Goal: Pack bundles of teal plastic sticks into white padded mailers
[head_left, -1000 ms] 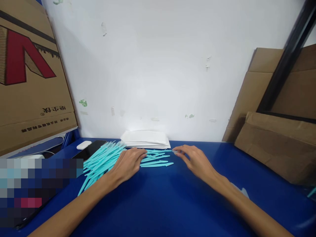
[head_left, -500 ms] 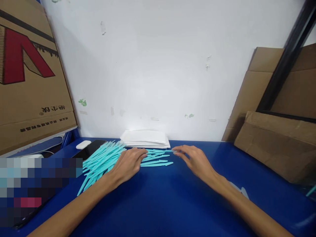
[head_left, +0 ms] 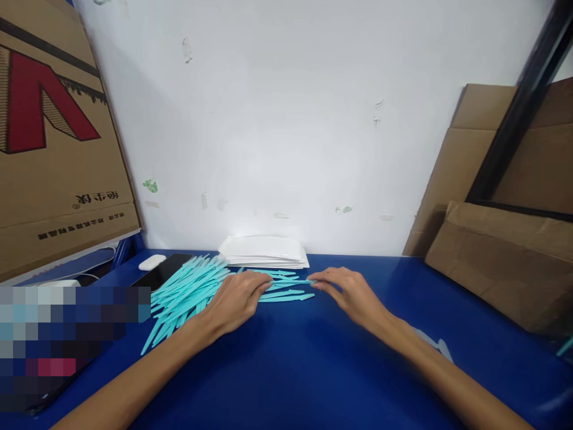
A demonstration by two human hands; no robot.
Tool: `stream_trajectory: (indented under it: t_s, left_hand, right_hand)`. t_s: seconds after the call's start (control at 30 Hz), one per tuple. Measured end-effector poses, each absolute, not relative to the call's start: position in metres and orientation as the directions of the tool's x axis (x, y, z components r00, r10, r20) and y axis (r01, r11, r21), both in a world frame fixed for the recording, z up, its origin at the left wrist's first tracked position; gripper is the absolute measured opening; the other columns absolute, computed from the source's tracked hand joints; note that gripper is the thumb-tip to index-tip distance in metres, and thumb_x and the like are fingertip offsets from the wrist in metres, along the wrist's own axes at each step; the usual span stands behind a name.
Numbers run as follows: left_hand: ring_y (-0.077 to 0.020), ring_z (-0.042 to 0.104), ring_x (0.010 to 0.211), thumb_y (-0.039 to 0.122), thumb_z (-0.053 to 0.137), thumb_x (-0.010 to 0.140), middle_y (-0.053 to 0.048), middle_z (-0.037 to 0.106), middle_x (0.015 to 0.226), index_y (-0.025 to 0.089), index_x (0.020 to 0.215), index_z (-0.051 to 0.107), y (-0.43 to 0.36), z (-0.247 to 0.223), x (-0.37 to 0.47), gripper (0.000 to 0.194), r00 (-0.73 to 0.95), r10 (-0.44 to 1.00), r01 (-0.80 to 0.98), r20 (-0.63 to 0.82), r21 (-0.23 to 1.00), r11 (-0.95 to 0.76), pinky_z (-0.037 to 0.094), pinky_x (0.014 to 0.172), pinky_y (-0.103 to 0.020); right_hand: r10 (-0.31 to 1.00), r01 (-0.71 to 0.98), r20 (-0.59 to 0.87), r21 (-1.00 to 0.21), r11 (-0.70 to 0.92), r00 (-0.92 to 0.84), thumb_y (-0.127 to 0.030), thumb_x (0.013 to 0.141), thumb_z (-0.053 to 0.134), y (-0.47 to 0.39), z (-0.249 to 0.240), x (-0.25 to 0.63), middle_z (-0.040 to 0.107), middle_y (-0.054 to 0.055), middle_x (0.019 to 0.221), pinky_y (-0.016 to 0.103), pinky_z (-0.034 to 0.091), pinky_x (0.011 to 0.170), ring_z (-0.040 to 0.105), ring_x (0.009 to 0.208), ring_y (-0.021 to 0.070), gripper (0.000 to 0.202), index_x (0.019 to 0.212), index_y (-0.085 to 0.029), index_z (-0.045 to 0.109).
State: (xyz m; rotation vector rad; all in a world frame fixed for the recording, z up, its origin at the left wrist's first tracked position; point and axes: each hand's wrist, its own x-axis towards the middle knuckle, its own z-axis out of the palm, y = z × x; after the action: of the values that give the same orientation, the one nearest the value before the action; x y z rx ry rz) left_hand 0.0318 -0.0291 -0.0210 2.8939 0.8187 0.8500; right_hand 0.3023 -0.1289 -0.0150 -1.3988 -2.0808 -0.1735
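Between my two hands is a thin turquoise stick (head_left: 290,282), pinched at its left end by my left hand (head_left: 246,295) and at its right end by my right hand (head_left: 347,292). Under and around it, several similar turquoise sticks (head_left: 286,297) lie roughly sideways on the blue table (head_left: 286,370). A large heap of turquoise sticks (head_left: 190,292) spreads just left of my left hand, partly covered by that hand and forearm. Behind the hands, against the wall, sits a stack of white sheets or packets (head_left: 264,251).
A black phone (head_left: 163,272) and a white case (head_left: 152,262) lie at the back left. Cardboard (head_left: 58,179) stands at left; a cardboard box (head_left: 501,269) is at right. Translucent pieces (head_left: 443,349) lie beside my right forearm.
Both hands have shifted slightly, the stick between them now a little nearer to me. My left hand has moved a bit right and my right hand a bit left.
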Motion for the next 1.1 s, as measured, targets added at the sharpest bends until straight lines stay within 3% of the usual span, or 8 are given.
stream_trajectory:
  t_s: [0.3, 0.5, 0.6, 0.7, 0.83, 0.9, 1.1]
  left_hand:
    - [-0.0203, 0.068, 0.089, 0.024, 0.041, 0.102, -0.005, 0.074, 0.098, 0.021, 0.102, 0.07, -0.04, -0.018, 0.035, 0.029, 0.714, 0.476, 0.467, 0.513, 0.158, -0.87, 0.048, 0.077, -0.03]
    - [-0.0207, 0.064, 0.083, 0.017, 0.04, 0.1, -0.007, 0.072, 0.089, 0.022, 0.115, 0.067, -0.055, -0.018, 0.047, 0.031, 0.845, 0.336, 0.376, 0.415, -0.015, -0.927, 0.045, 0.08, -0.034]
    - [-0.0213, 0.062, 0.081, 0.01, 0.039, 0.097, -0.007, 0.07, 0.088, 0.021, 0.113, 0.065, -0.051, -0.009, 0.044, 0.033, 0.831, 0.385, 0.46, 0.401, -0.107, -0.882, 0.044, 0.076, -0.034]
    - [-0.0233, 0.062, 0.081, 0.012, 0.038, 0.096, -0.009, 0.068, 0.086, 0.02, 0.105, 0.065, -0.031, 0.011, 0.025, 0.03, 0.691, 0.569, 0.686, 0.446, -0.158, -0.71, 0.044, 0.072, -0.033]
    - [-0.0286, 0.064, 0.098, 0.024, 0.034, 0.098, -0.014, 0.067, 0.106, 0.018, 0.111, 0.066, 0.008, 0.034, -0.023, 0.035, 0.323, 0.805, 0.937, 0.498, -0.051, -0.345, 0.047, 0.072, -0.033]
    - [-0.0307, 0.066, 0.099, 0.026, 0.037, 0.096, -0.016, 0.067, 0.11, 0.016, 0.108, 0.068, 0.026, 0.036, -0.047, 0.035, 0.191, 0.889, 0.978, 0.417, -0.007, -0.206, 0.048, 0.076, -0.035]
    - [-0.0351, 0.07, 0.089, 0.019, 0.05, 0.082, -0.02, 0.072, 0.096, 0.012, 0.095, 0.071, 0.047, 0.024, -0.082, 0.026, 0.085, 0.964, 0.996, 0.253, -0.007, -0.086, 0.048, 0.066, -0.035]
  right_hand:
    - [0.789, 0.846, 0.567, -0.281, 0.454, -0.235, -0.032, 0.102, 0.051, -0.132, -0.019, 0.296, 0.077, 0.002, 0.1, 0.032, 0.053, 0.078, 0.07, 0.088, 0.0195, 0.026, 0.114, -0.028, 0.073]
    - [0.798, 0.828, 0.513, -0.262, 0.495, -0.315, -0.037, 0.102, 0.051, -0.134, -0.024, 0.276, 0.076, 0.003, 0.107, 0.035, 0.053, 0.086, 0.07, 0.093, 0.0213, 0.027, 0.117, -0.03, 0.072]
    - [0.809, 0.84, 0.52, -0.278, 0.465, -0.276, -0.037, 0.101, 0.051, -0.136, -0.023, 0.273, 0.075, 0.003, 0.109, 0.036, 0.054, 0.088, 0.07, 0.094, 0.0216, 0.031, 0.128, -0.03, 0.065]
    - [0.799, 0.841, 0.576, -0.336, 0.424, -0.173, -0.036, 0.103, 0.047, -0.137, -0.018, 0.281, 0.072, 0.004, 0.115, 0.035, 0.055, 0.086, 0.069, 0.092, 0.0202, 0.032, 0.131, -0.029, 0.06]
    - [0.782, 0.837, 0.608, -0.352, 0.418, -0.134, -0.035, 0.103, 0.044, -0.136, -0.013, 0.291, 0.07, 0.005, 0.116, 0.033, 0.056, 0.08, 0.069, 0.089, 0.0193, 0.03, 0.127, -0.029, 0.061]
    - [0.782, 0.84, 0.604, -0.338, 0.424, -0.152, -0.033, 0.103, 0.043, -0.135, -0.013, 0.291, 0.07, 0.005, 0.114, 0.033, 0.057, 0.078, 0.07, 0.09, 0.0194, 0.03, 0.127, -0.029, 0.061]
    - [0.783, 0.845, 0.578, -0.28, 0.456, -0.231, -0.029, 0.103, 0.041, -0.134, -0.016, 0.289, 0.068, 0.006, 0.116, 0.035, 0.057, 0.083, 0.069, 0.097, 0.021, 0.029, 0.119, -0.028, 0.065]
